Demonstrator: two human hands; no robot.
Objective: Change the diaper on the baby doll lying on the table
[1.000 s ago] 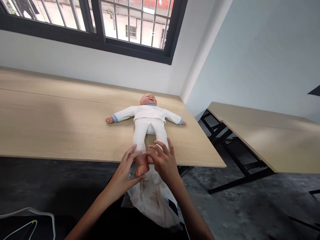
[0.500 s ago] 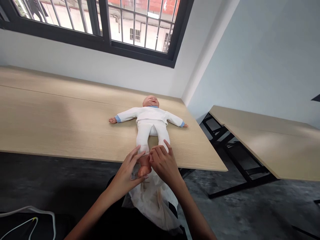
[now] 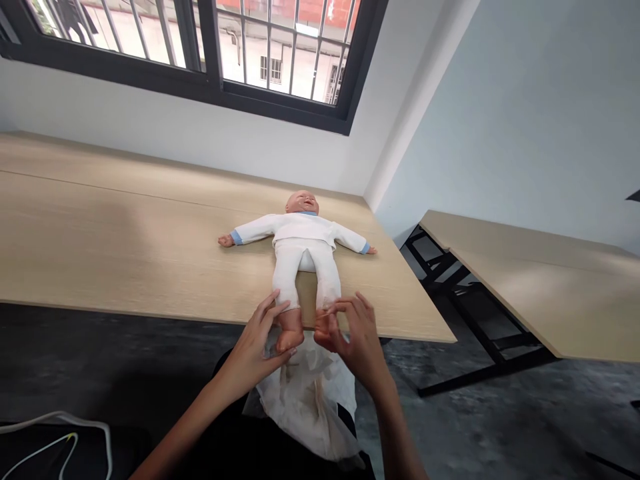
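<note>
A baby doll point(image 3: 301, 230) in a white top and white trousers with blue cuffs and collar lies on its back on the wooden table point(image 3: 165, 267), arms spread. Its bare feet reach the table's front edge. My left hand point(image 3: 257, 340) is around the outer side of the foot on the left, fingers at the trouser hem and thumb under the foot. At the other leg, my right hand point(image 3: 355, 333) pinches the hem of the trouser leg point(image 3: 327, 287) near the ankle.
White crumpled cloth or plastic point(image 3: 313, 407) lies on my lap below the table edge. A second table point(image 3: 540, 280) with black folding legs is at the right. White cables point(image 3: 65, 420) show at the lower left. A barred window point(image 3: 280, 60) is behind.
My right hand has moved right, from beside the doll's left-side foot to the other leg's hem, and the right-side foot has come into view. My left hand has barely moved.
</note>
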